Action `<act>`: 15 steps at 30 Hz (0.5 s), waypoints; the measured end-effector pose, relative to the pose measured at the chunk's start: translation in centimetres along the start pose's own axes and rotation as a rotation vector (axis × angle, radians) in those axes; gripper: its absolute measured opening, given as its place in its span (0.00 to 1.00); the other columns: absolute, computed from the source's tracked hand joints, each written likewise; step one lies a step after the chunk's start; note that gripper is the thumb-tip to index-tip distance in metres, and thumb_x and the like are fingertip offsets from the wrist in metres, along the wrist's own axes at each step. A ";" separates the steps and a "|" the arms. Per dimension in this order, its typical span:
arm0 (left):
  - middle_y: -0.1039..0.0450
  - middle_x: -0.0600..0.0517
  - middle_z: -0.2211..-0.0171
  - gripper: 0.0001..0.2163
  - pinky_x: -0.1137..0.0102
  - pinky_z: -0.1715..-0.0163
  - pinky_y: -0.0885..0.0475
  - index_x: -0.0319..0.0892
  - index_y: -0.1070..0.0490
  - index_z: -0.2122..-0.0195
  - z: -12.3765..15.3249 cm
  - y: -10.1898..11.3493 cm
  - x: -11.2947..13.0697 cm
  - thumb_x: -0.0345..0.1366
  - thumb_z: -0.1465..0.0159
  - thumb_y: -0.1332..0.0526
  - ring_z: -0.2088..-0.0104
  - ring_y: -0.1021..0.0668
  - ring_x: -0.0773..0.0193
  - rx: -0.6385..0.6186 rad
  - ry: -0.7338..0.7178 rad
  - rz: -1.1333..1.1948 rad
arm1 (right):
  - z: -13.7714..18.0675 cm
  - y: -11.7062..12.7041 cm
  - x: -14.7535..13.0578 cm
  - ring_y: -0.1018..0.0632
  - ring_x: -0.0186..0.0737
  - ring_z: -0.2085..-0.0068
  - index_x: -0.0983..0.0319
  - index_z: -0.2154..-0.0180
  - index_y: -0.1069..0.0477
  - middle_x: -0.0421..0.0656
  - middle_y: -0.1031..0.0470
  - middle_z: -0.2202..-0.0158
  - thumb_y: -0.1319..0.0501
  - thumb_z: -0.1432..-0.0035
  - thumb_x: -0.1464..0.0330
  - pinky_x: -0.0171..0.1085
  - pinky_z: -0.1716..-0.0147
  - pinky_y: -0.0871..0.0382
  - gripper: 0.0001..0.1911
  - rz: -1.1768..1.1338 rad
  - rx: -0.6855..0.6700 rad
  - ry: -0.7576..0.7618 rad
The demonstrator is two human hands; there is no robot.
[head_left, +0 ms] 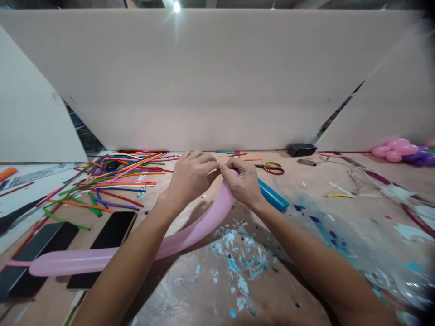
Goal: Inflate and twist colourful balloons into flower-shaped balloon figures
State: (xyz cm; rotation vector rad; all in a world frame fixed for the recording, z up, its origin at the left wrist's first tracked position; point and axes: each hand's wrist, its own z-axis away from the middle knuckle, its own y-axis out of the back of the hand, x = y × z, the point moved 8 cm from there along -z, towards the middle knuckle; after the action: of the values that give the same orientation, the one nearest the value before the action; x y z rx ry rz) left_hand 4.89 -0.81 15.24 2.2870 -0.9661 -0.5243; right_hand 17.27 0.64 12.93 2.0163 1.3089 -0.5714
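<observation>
A long pink modelling balloon (200, 226), inflated and bent in a curve, runs from my hands down to the left, passing under my left forearm. Its uninflated tip lies at the far left over a black box. My right hand (243, 181) pinches the balloon's neck end between thumb and forefinger. Close beside it, my left hand (193, 176) is curled with its fingertips at the same neck; its grip is partly hidden behind the fingers. Behind my right wrist lies a blue cylinder (273, 195).
Many uninflated balloons (125, 174) are heaped at the left, near a phone (113, 231) and a black box (41, 253). Scissors (272, 167) and a small black block (302, 150) lie at the back. Pink and purple balloons (396, 149) stand at right. White panels (210, 81) enclose the table.
</observation>
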 end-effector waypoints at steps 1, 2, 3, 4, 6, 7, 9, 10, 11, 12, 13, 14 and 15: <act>0.21 0.50 0.65 0.06 0.64 0.63 0.32 0.43 0.22 0.67 0.0 0.2 -0.2 0.35 0.37 0.39 0.63 0.24 0.59 0.014 -0.003 0.004 | -0.2 0.4 0.4 0.36 0.32 0.76 0.61 0.81 0.39 0.36 0.39 0.81 0.42 0.45 0.68 0.34 0.74 0.43 0.14 0.000 0.016 -0.017; 0.21 0.50 0.66 0.06 0.64 0.63 0.32 0.43 0.22 0.69 0.0 0.6 -0.4 0.35 0.37 0.38 0.64 0.24 0.60 0.035 -0.002 0.020 | -0.4 0.9 0.8 0.36 0.31 0.77 0.61 0.81 0.39 0.36 0.38 0.82 0.42 0.46 0.68 0.34 0.75 0.43 0.14 -0.016 0.026 -0.044; 0.21 0.50 0.67 0.06 0.65 0.62 0.32 0.43 0.23 0.70 0.0 1.1 -0.7 0.35 0.37 0.38 0.65 0.23 0.61 0.060 0.005 0.047 | -0.6 1.3 1.1 0.36 0.31 0.77 0.61 0.81 0.39 0.36 0.38 0.82 0.42 0.46 0.68 0.34 0.76 0.44 0.14 -0.046 0.028 -0.076; 0.21 0.50 0.68 0.06 0.66 0.62 0.31 0.42 0.23 0.70 -0.1 1.6 -0.9 0.34 0.37 0.38 0.65 0.23 0.62 0.084 0.018 0.085 | -0.9 1.6 1.4 0.36 0.31 0.78 0.61 0.81 0.38 0.37 0.37 0.82 0.41 0.47 0.67 0.34 0.76 0.44 0.13 -0.089 0.015 -0.106; 0.20 0.50 0.68 0.06 0.69 0.64 0.30 0.40 0.23 0.70 -0.2 2.4 -1.3 0.31 0.37 0.38 0.67 0.23 0.65 0.103 0.056 0.193 | -1.1 1.8 1.4 0.35 0.32 0.78 0.62 0.80 0.35 0.37 0.34 0.81 0.40 0.46 0.65 0.34 0.77 0.43 0.13 -0.184 -0.051 -0.141; 0.20 0.50 0.69 0.06 0.71 0.66 0.30 0.40 0.24 0.70 -0.3 2.6 -1.4 0.31 0.37 0.38 0.68 0.23 0.66 0.096 0.086 0.256 | -1.2 1.7 1.1 0.34 0.32 0.78 0.62 0.79 0.34 0.38 0.33 0.81 0.40 0.46 0.64 0.34 0.76 0.42 0.13 -0.223 -0.091 -0.140; 0.20 0.50 0.68 0.04 0.73 0.69 0.30 0.40 0.23 0.66 -0.4 2.5 -1.5 0.32 0.37 0.38 0.70 0.23 0.68 0.063 0.165 0.381 | -1.1 1.3 0.3 0.32 0.33 0.77 0.62 0.79 0.33 0.39 0.31 0.80 0.41 0.45 0.63 0.35 0.75 0.40 0.13 -0.254 -0.159 -0.113; 0.20 0.50 0.65 0.05 0.74 0.69 0.30 0.40 0.23 0.62 -0.4 2.3 -1.4 0.33 0.37 0.37 0.69 0.22 0.68 0.044 0.205 0.436 | -1.1 1.1 -0.1 0.31 0.33 0.76 0.62 0.79 0.33 0.39 0.31 0.80 0.41 0.44 0.63 0.35 0.74 0.40 0.14 -0.245 -0.184 -0.098; 0.20 0.49 0.61 0.09 0.74 0.69 0.30 0.41 0.24 0.57 -0.4 2.1 -1.3 0.34 0.38 0.36 0.68 0.22 0.68 0.024 0.236 0.482 | -1.0 0.9 -0.3 0.31 0.33 0.76 0.62 0.79 0.32 0.39 0.31 0.80 0.41 0.44 0.64 0.34 0.74 0.40 0.14 -0.228 -0.211 -0.086; 0.21 0.48 0.58 0.14 0.73 0.68 0.29 0.42 0.26 0.51 -0.4 1.8 -1.0 0.35 0.39 0.36 0.66 0.22 0.67 0.000 0.250 0.519 | -0.9 0.6 -0.5 0.31 0.33 0.76 0.63 0.79 0.32 0.39 0.30 0.80 0.41 0.44 0.64 0.34 0.73 0.40 0.14 -0.215 -0.244 -0.076; 0.22 0.48 0.55 0.17 0.73 0.67 0.29 0.43 0.28 0.48 -0.5 1.5 -0.7 0.36 0.39 0.35 0.65 0.22 0.67 -0.023 0.247 0.551 | -0.9 0.3 -0.5 0.31 0.33 0.75 0.63 0.79 0.31 0.39 0.30 0.79 0.41 0.44 0.64 0.35 0.73 0.39 0.14 -0.207 -0.279 -0.066; 0.22 0.48 0.54 0.18 0.73 0.66 0.29 0.44 0.28 0.47 -0.5 1.0 -0.4 0.36 0.39 0.36 0.64 0.22 0.67 -0.050 0.245 0.583 | -0.9 0.1 -0.5 0.30 0.33 0.74 0.63 0.79 0.31 0.40 0.29 0.79 0.41 0.43 0.64 0.35 0.72 0.39 0.14 -0.212 -0.305 -0.055; 0.22 0.48 0.55 0.16 0.72 0.65 0.29 0.44 0.27 0.48 -0.5 0.6 -0.4 0.36 0.38 0.36 0.64 0.22 0.67 -0.067 0.261 0.623 | -0.9 0.0 -0.5 0.29 0.34 0.74 0.63 0.79 0.30 0.40 0.29 0.78 0.41 0.42 0.64 0.35 0.71 0.37 0.15 -0.230 -0.316 -0.044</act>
State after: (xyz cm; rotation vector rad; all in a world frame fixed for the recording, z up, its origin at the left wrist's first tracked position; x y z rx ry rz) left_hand 4.61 -0.69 16.02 1.7974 -1.4091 0.0076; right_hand 17.09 0.97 13.87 1.6026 1.5110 -0.4748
